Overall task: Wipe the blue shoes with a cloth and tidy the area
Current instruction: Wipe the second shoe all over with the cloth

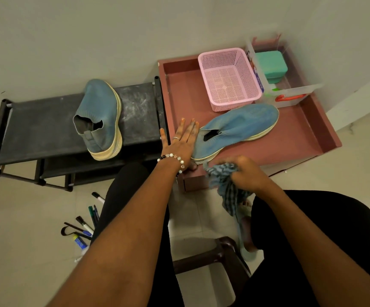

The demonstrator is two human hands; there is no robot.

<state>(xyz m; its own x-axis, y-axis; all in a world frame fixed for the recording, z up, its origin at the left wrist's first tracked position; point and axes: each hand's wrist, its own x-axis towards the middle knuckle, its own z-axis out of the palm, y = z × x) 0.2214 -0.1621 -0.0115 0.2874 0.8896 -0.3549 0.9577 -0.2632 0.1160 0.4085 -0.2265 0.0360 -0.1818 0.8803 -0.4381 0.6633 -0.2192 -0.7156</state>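
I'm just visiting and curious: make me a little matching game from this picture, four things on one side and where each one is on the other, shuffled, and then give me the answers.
Things:
1. striped cloth
2. shoe lying on its side
3. pink basket
4. pens and markers

Places:
A. on the floor
B. on the black rack
C. gripped in the right hand
D. on the reddish tray table

Pairs: 1-C, 2-B, 3-D, 4-A

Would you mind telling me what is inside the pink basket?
The pink basket looks empty: its perforated floor shows through. What lies beneath it on the reddish tray is covered.
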